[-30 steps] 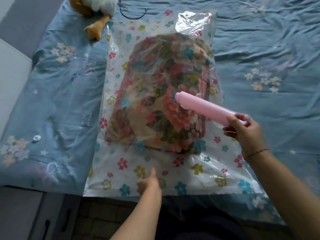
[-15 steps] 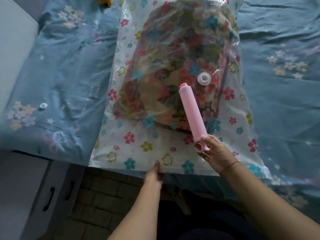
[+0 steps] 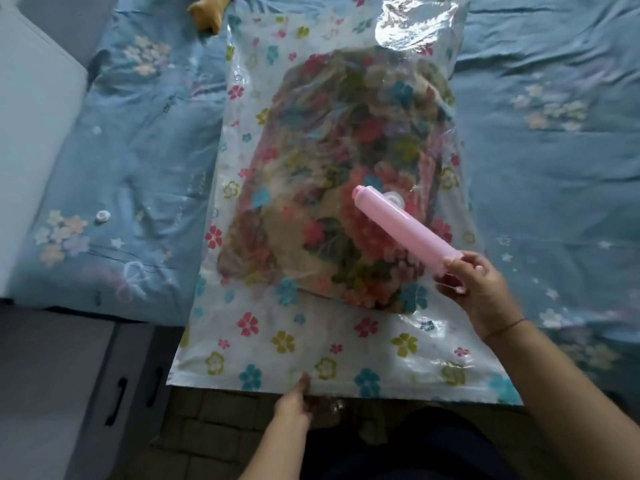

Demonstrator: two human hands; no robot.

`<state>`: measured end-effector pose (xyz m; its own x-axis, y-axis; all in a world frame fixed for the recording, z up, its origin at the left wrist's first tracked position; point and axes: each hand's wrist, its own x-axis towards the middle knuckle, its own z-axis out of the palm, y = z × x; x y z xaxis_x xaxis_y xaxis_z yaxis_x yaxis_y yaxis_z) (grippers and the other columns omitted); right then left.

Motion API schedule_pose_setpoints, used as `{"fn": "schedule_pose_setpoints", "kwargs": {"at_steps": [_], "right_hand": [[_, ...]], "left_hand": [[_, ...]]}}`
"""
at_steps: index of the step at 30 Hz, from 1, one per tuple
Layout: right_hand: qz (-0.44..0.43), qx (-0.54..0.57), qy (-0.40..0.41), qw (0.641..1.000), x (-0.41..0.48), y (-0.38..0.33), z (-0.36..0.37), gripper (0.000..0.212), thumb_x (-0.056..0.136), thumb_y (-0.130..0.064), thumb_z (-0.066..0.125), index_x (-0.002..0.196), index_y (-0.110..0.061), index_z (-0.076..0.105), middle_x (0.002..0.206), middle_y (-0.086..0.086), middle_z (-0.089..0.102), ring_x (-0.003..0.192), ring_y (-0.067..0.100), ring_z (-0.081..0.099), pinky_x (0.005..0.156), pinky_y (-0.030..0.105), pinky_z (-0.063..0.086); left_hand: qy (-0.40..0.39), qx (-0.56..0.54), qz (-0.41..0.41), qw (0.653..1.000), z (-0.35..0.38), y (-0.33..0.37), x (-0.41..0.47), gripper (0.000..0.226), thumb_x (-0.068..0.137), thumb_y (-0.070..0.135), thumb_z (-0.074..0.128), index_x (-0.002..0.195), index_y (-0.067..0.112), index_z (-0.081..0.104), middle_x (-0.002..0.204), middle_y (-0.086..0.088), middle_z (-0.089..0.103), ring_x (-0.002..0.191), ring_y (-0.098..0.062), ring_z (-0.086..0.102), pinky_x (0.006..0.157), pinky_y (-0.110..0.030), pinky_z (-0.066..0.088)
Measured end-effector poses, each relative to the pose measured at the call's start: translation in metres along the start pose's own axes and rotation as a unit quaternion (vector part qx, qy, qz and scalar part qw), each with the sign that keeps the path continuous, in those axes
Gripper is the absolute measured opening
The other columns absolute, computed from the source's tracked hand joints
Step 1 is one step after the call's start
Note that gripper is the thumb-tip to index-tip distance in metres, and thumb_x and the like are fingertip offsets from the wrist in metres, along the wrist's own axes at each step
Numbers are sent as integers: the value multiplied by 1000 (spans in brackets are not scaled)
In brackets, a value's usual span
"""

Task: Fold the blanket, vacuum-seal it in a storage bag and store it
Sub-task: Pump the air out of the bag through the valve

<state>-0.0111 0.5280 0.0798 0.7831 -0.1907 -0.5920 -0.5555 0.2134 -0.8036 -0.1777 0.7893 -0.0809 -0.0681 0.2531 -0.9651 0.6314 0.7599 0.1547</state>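
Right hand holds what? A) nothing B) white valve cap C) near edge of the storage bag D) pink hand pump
D: the right hand grips the handle end of the pink hand pump, whose barrel slants over the storage bag; the left hand is the one at the bag's near edge.
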Motion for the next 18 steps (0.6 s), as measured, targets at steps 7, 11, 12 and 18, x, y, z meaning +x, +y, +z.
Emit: {"fn": "schedule_pose_setpoints", "kwargs": {"at_steps": [7, 11, 12, 18], "right_hand": [[-180, -176, 72, 965, -41, -31, -25, 21, 87, -12, 70, 82, -27, 57, 83, 6, 57, 54, 1, 62, 52, 16, 55], [-223, -247, 93, 938, -43, -59, -22, 22, 80, -24, 77, 81, -33, 57, 75, -6, 58, 51, -1, 60, 61, 30, 56], [-224, -264, 98, 933, -42, -66, -20, 20, 76, -32, 78, 80, -34, 58, 74, -8, 58, 52, 0, 60, 65, 34, 56], [-214, -408, 69, 885, -25, -108, -5, 39, 68, -47, 78, 94, -22, 60, 81, 2, 62, 71, 27, 60, 63, 36, 49]], "left_hand": [[261, 254, 301, 881, -7, 57, -74, 77, 88, 33, 71, 146, 2, 29, 149, -23, 34, 136, -42, 35, 111, -50, 28], [91, 355, 487, 793, 51, 82, -105, 64, 88, 38, 68, 140, 9, 42, 143, -13, 44, 129, -30, 45, 103, -40, 36], [40, 366, 516, 773, 69, 87, -115, 63, 89, 38, 68, 139, 10, 44, 142, -11, 44, 126, -28, 47, 101, -37, 38], [-140, 442, 623, 630, 170, 108, -171, 74, 78, 40, 78, 140, 12, 47, 142, -7, 48, 131, -22, 44, 111, -33, 32]]}}
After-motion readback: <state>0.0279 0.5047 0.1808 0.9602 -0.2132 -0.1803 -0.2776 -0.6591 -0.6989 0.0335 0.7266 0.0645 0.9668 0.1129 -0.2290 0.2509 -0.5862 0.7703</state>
